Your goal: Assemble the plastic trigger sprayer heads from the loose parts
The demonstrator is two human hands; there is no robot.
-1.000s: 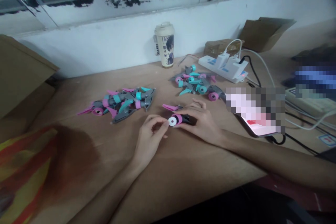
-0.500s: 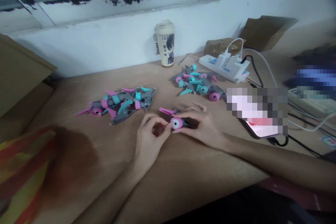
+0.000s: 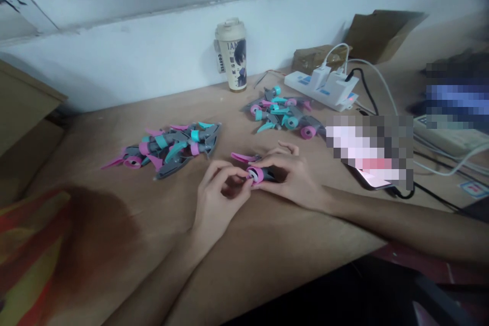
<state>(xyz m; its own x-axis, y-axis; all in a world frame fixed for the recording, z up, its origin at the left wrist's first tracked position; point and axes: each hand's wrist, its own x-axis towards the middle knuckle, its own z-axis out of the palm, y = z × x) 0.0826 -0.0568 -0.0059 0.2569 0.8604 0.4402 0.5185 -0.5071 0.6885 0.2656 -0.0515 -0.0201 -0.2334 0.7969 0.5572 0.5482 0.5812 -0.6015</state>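
Observation:
My right hand grips a grey spray-trigger part with a pink collar just above the wooden table. My left hand is pinched against the open end of that pink collar, fingertips pressing on a small white disc there. A pink trigger lever sticks out behind the part. One pile of grey, pink and teal trigger parts lies to the left, and a second pile lies farther back on the right.
A coffee cup with a lid stands by the white wall. A white power strip with chargers and cables run along the right. A phone lies right of my hand. Cardboard boxes sit at the back right and the left.
The white disc that my left hand held at the collar's mouth has gone into the pink collar. My left fingers have closed in on it. The view has tilted down slightly.

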